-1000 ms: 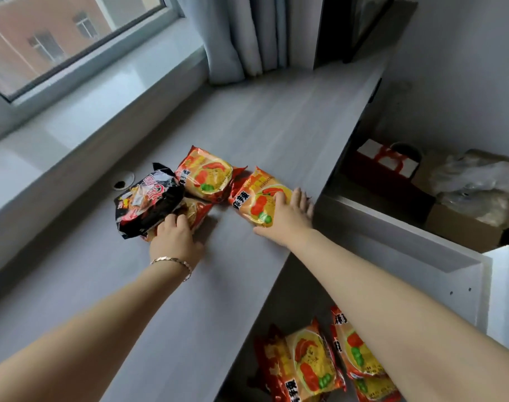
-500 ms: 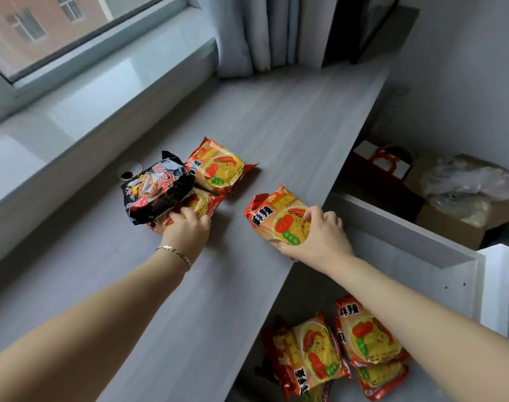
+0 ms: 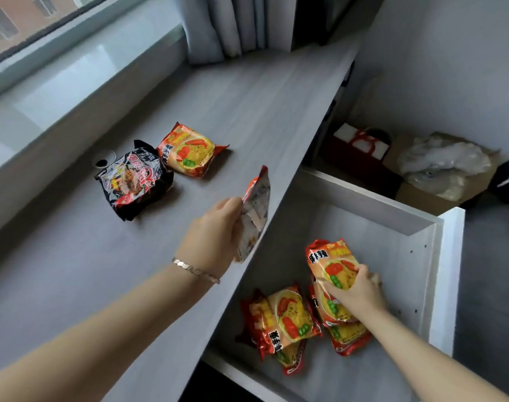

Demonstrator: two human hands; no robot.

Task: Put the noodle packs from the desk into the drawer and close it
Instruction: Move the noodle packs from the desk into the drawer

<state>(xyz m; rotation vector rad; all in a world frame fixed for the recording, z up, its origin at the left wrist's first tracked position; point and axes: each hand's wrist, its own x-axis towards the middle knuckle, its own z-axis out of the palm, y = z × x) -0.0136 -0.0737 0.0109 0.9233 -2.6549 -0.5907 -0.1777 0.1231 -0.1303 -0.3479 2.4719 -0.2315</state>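
Two noodle packs lie on the grey desk (image 3: 247,111): a black pack (image 3: 132,181) and an orange pack (image 3: 189,150) behind it. My left hand (image 3: 212,236) holds another orange pack (image 3: 256,210) on edge, its silver back toward me, above the desk's right edge. The white drawer (image 3: 392,227) stands open below the desk. Inside it my right hand (image 3: 354,291) grips an orange pack (image 3: 333,265) low over a stack of packs (image 3: 346,329). More orange packs (image 3: 285,317) lie at the drawer's left.
A windowsill (image 3: 73,71) runs along the desk's left side and curtains (image 3: 233,24) hang at the far end. A small round black item (image 3: 102,162) lies by the black pack. Beyond the drawer sit a red gift bag (image 3: 360,143) and a cardboard box (image 3: 439,175) with plastic wrap.
My right hand carried its orange pack off the desk and down into the drawer. My left hand lifted an orange pack from under the black one and swung it toward the desk edge.
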